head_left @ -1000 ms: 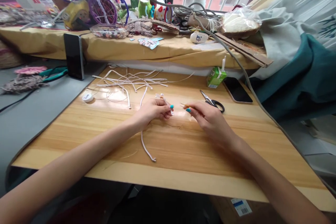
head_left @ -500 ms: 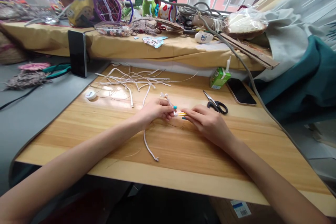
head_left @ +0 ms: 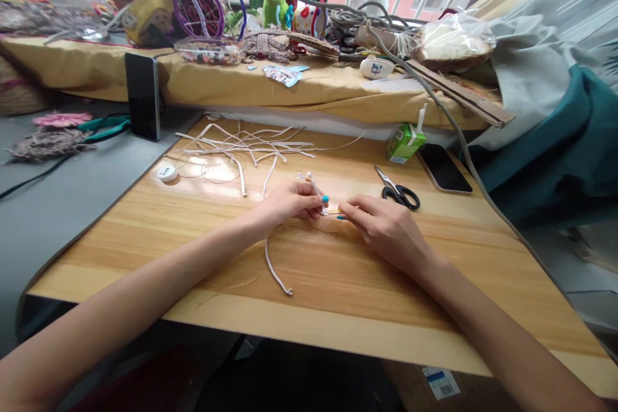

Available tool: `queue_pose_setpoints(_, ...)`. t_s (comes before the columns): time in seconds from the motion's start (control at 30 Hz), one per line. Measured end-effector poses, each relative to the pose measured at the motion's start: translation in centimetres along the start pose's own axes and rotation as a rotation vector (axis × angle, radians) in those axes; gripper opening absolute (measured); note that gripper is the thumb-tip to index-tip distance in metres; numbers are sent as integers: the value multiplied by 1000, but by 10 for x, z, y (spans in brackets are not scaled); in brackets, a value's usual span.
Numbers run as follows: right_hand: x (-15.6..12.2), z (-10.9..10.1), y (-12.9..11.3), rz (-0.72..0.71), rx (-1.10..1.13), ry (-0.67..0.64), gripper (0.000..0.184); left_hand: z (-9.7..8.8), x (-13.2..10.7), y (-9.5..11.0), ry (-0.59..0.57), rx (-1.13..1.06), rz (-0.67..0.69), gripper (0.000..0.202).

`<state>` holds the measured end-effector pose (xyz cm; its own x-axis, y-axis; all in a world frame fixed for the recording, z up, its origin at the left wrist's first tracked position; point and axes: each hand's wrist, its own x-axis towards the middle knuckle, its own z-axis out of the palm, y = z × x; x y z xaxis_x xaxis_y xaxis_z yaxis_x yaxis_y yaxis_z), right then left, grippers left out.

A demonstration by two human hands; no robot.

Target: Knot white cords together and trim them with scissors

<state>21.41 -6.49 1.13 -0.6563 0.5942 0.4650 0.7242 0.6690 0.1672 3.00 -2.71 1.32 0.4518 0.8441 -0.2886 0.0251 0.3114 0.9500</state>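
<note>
My left hand point(head_left: 288, 201) is closed in a pinch on a white cord point(head_left: 275, 270) whose loose end trails toward me across the wooden table point(head_left: 338, 283). My right hand point(head_left: 381, 225) is closed too, fingertips pinching a thin yellowish stick point(head_left: 332, 211) right against the cord end held by the left. Both hands meet at the table's middle. A pile of white cord pieces point(head_left: 246, 145) lies beyond the left hand.
Black-handled scissors point(head_left: 398, 190), a green juice carton point(head_left: 404, 141) and a dark phone point(head_left: 443, 167) lie right of my hands. A small white spool point(head_left: 167, 172) sits at the left. Another phone point(head_left: 143, 105) leans against a cluttered cloth-covered shelf point(head_left: 241, 87).
My right hand has moved left until its fingertips meet the left hand's. The view has shifted slightly; the left hand stays in place on the cord.
</note>
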Motion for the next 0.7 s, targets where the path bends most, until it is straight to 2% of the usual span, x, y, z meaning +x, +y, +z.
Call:
queue_pose_setpoints(0.13, 2, -2, -2, -7, -60, -35, 23, 1, -2, 0, -28, 41, 19, 9)
queue_pose_setpoints(0.27, 4, -2, -2, -45, -25, -116, 24, 1, -2, -3, -55, 94, 71, 8)
queue_pose_setpoints(0.4, 2, -3, -1, 14, 67, -183, 23, 1, -4, -2, -72, 229, 138, 10)
queue_pose_setpoints(0.57, 0, -7, -1, 122, 172, -234, 20, 3, -8, -3, -125, 416, 303, 9)
queue_pose_setpoints(0.7, 1, -5, -1, 122, 207, -248, 18, 4, -8, -6, -103, 466, 343, 7)
